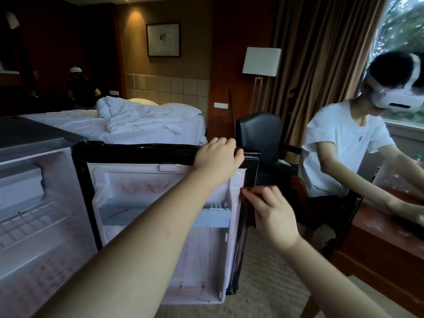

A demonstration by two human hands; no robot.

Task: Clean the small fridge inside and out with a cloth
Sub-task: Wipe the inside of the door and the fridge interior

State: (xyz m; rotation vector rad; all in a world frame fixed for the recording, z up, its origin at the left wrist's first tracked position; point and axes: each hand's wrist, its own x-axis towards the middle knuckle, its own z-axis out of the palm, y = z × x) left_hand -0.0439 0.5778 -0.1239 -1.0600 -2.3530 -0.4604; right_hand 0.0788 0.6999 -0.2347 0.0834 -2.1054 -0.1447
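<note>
The small fridge (29, 138) stands at the left with its door (137, 152) swung wide open toward me. The door's white inner liner (202, 260) carries red smears, and so does its door shelf (213, 216). My left hand (218, 157) grips the black top edge of the door, fingers curled over it. Lower down, my right hand (273, 210) touches the door's right side edge with its fingertips. No cloth shows in either hand. The fridge interior (34, 226) is white with faint red marks on its lower wall.
A person in a white shirt (344, 148) sits close on the right at a wooden desk (390, 237). A black chair (259, 134) stands behind the door. An unmade bed (128, 125) lies beyond the fridge, with another person (80, 88) seated far back.
</note>
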